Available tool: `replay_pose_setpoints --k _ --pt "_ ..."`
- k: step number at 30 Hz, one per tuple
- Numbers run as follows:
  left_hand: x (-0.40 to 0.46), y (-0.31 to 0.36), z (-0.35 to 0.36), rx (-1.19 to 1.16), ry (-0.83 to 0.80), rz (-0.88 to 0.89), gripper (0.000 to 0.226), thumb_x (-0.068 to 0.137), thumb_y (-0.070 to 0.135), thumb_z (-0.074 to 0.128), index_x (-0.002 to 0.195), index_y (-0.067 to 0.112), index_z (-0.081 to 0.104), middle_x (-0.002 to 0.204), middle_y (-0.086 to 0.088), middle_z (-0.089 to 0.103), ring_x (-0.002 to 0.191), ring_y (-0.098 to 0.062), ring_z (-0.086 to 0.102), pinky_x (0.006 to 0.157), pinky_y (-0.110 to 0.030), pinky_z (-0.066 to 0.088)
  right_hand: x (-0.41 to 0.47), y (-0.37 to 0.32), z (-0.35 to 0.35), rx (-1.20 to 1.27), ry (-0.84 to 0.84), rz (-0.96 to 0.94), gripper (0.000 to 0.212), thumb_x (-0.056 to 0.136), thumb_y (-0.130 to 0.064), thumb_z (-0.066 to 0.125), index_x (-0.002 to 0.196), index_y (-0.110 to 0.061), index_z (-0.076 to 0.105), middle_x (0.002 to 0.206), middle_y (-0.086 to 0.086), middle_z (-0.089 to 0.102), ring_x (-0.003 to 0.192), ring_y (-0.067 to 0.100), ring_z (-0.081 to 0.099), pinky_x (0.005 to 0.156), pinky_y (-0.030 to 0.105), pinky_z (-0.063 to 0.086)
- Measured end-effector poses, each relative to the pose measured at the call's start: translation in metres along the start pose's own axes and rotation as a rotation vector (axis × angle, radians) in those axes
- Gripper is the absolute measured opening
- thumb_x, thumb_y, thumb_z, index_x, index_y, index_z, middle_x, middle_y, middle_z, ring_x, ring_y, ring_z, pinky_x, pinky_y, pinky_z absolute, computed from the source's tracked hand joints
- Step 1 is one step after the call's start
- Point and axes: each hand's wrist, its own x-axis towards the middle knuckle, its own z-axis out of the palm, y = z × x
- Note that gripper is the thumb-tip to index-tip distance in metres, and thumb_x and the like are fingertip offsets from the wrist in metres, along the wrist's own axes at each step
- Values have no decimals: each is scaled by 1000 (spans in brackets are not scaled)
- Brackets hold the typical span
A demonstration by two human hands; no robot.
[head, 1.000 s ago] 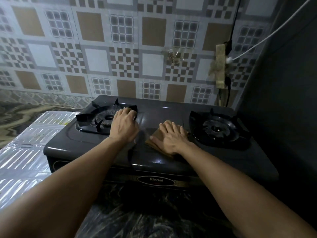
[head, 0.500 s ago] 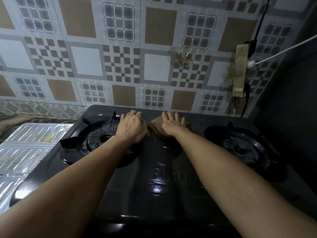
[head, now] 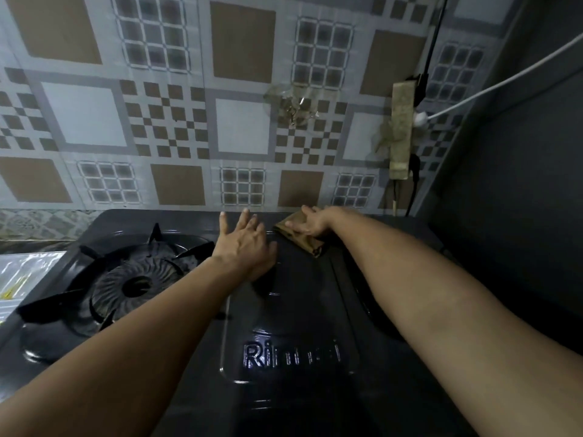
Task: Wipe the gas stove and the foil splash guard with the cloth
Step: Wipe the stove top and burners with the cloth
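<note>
The black gas stove (head: 284, 335) fills the lower view, its left burner (head: 135, 282) exposed and the right burner mostly hidden under my right arm. A folded brown cloth (head: 299, 239) lies near the stove's back edge. My right hand (head: 312, 223) presses down on the cloth's far end. My left hand (head: 246, 244) rests flat on the stove top just left of the cloth, fingers spread, holding nothing. A strip of the foil splash guard (head: 28, 272) shows at the far left, lying flat beside the stove.
A patterned tiled wall (head: 220, 105) rises right behind the stove. A power strip (head: 402, 127) with a white cable and black cords hangs on the wall at the right. A dark surface (head: 520, 200) stands close to the stove's right side.
Both hands slid from the stove's middle to its back edge, the right one carrying the cloth. My head leaned in closer. The left hand's fingers have spread.
</note>
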Motion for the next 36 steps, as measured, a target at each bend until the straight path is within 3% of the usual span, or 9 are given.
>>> replay_pose_setpoints --k 7,11,14,18,21,25,30,33,36 --pt "18 51 -8 -131 26 105 59 101 43 28 148 8 30 161 -9 18 150 -22 0 118 -58 -1 14 99 -14 20 -127 122 70 96 -54 37 148 -9 31 141 16 44 122 33 50 104 41 39" --pt "33 96 -13 -191 9 213 62 101 45 28 151 8 23 162 -7 12 150 -21 -1 118 -57 -1 -11 147 -20 44 -94 123 40 103 -20 37 138 0 42 118 9 45 103 25 47 84 29 37" --pt "42 139 -11 -209 -43 295 70 99 52 28 154 9 15 164 -5 5 150 -20 -5 119 -56 -3 25 209 -11 137 -101 87 29 100 -27 41 117 -15 60 131 11 53 106 28 53 97 41 45" --pt "44 177 0 -154 -139 294 82 96 62 23 155 9 3 163 -6 -7 149 -21 -14 118 -55 -8 -39 232 8 504 -102 138 14 104 -24 38 102 -26 51 109 4 53 89 20 52 85 33 43" --pt "42 190 6 -94 -144 230 88 93 67 17 154 8 -2 162 -8 -14 147 -22 -21 117 -54 -13 -68 248 36 855 -45 199 19 96 -27 53 82 -20 64 93 17 63 82 31 61 83 44 52" --pt "39 194 11 -42 -106 197 88 93 68 12 154 6 -6 161 -8 -17 146 -21 -24 118 -52 -13 -88 251 59 1082 68 249 31 96 -35 52 75 -14 62 56 11 67 60 29 62 51 32 55" --pt "36 197 10 26 -82 154 85 94 65 8 154 6 -4 162 -7 -14 147 -20 -23 115 -57 -15 -105 266 81 1185 154 291 37 98 -41 39 85 -12 59 87 15 63 80 30 61 70 36 51" --pt "36 198 10 21 -82 148 83 95 64 9 154 7 -3 162 -7 -13 147 -20 -22 115 -58 -13 -121 281 109 1090 155 308 33 98 -31 39 80 -13 60 87 16 62 71 27 57 69 36 49" --pt "36 199 8 21 -64 134 81 96 62 10 154 7 1 163 -7 -10 148 -20 -18 116 -59 -10 -149 287 130 978 159 279 37 102 -22 27 118 -6 55 122 16 56 103 27 55 92 35 45"
